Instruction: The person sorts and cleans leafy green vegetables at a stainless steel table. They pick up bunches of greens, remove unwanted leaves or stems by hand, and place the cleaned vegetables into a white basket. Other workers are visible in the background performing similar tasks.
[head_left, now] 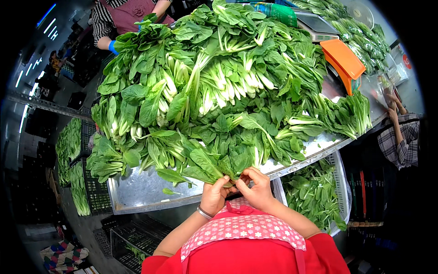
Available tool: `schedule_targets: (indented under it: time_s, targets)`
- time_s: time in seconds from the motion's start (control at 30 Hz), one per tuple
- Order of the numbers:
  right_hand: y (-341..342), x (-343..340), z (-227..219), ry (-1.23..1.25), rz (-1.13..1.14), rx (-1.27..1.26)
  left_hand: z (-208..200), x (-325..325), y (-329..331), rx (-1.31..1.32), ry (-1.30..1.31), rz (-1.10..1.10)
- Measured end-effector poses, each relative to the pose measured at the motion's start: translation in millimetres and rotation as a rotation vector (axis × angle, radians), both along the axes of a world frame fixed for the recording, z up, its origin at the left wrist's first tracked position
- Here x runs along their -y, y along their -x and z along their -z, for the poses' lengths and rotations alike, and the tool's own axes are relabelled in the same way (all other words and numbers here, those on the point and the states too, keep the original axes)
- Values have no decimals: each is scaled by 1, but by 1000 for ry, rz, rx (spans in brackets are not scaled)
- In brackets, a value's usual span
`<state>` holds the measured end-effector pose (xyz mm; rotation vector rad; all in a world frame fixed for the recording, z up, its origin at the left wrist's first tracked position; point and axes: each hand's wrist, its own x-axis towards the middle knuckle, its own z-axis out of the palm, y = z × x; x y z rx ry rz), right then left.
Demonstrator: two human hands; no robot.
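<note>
At the near edge of the metal table, my left hand (215,195) and my right hand (255,187) meet in front of my apron. Both are closed, fingers pinched on a small bunch of leafy greens (205,165) whose broad leaves point away from me. The fingers hide its lower end. Just beyond lies a big heap of similar greens (232,84) with pale stems, covering most of the table (150,192). One loose leaf (172,176) lies left of my hands, with a smaller scrap (169,191) nearer to me.
An orange plastic piece (343,59) and a scale (316,25) stand at the far right, near bagged greens (360,39). Below the table's right edge, a white crate (340,182) holds leaves. Black crates (94,187) stand left. Other people (132,16) work across and at right.
</note>
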<state>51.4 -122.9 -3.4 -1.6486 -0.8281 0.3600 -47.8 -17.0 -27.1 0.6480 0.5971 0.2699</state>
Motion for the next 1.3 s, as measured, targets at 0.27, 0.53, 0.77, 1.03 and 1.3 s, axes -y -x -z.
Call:
schedule_targets:
  time_s: [0.27, 0.53, 0.77, 1.03, 1.3]
  targets:
    - [6, 17, 21, -144, 39, 55, -13, -1, -7, 61, 63, -22]
    - [-52, 154, 35, 295, 598, -117, -20, -34, -2, 133, 16, -180]
    - [-44, 116, 10, 353, 559, 164, -18, -48, 12, 166, -109, -158]
    - [-10, 28, 25, 373, 8, 253, -38, -44, 27, 162, -102, -141]
    - [-7, 29, 16, 39, 58, -708, -20, -20, 30, 122, 182, -50]
